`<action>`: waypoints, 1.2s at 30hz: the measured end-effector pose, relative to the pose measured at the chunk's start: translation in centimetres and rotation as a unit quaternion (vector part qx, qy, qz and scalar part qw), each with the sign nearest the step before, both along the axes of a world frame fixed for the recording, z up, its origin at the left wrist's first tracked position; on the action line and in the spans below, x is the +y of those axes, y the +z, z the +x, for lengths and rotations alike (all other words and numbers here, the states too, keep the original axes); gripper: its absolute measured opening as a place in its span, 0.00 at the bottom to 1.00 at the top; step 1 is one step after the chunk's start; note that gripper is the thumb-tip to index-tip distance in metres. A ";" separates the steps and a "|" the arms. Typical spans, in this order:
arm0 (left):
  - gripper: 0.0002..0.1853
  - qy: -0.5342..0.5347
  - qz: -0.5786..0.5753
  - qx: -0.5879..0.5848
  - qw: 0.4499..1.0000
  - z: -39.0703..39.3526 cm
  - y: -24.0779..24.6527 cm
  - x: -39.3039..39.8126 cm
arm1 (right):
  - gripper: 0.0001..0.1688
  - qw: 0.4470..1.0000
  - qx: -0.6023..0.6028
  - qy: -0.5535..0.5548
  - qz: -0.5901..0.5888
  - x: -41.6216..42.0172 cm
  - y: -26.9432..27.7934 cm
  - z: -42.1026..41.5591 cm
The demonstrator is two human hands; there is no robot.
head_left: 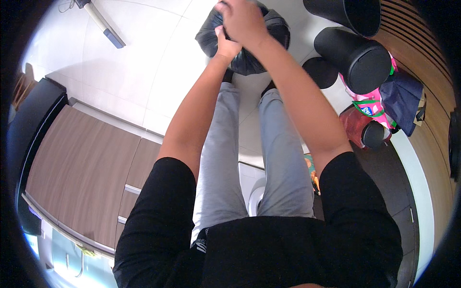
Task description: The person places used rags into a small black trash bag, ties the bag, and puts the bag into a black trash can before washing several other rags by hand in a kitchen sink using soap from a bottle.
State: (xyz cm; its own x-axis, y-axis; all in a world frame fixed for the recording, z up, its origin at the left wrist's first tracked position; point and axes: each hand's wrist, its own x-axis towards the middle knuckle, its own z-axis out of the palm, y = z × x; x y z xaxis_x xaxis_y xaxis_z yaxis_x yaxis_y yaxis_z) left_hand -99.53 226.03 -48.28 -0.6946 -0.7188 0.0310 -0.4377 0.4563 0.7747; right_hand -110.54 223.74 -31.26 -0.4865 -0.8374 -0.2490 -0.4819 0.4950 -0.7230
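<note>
A full black plastic bag [248, 64] rests on the pale tiled floor just in front of my feet, its sides bulging. My left hand [227, 46] is closed around the gathered top of the bag, thumb up. Directly above it, my right hand [245, 21] crosses over the same spot and is blurred. Its fingers bend towards the left, and whether they pinch the plastic is hidden. Both forearms reach forward, and together the hands cover most of the bag's neck.
Black cylindrical bins [345, 54] stand to the right, beside a pink bag [372, 102], a navy bag [401, 97] and a red container [354, 126]. A wood-grain cabinet [86, 154] lines the left. A pole-like tool with a blue end [113, 37] lies at the upper left.
</note>
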 end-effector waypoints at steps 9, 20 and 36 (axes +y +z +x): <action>0.19 0.023 -0.025 -0.070 0.997 -1.7 3.6 -1.3 | 0.12 0.983 -0.063 -0.164 0.061 4.6 -3.3 -11.8; 0.18 -0.092 0.103 -0.519 0.843 -7.7 8.8 0.7 | 0.10 0.879 -0.228 -0.396 0.133 12.4 -14.6 20.0; 0.09 -0.241 -0.082 -0.366 0.895 -4.3 10.3 3.4 | 0.19 0.813 -0.418 0.190 0.358 16.6 -3.7 1.8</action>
State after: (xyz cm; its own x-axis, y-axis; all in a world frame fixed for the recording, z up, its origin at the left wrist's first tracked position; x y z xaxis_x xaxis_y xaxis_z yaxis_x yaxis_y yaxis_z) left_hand -103.81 229.41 -38.02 -0.8010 -0.3568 -0.4808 -0.5212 0.8107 0.2667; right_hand -108.73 240.32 -35.00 0.3645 -0.3821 -0.8492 -0.1865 0.8635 -0.4686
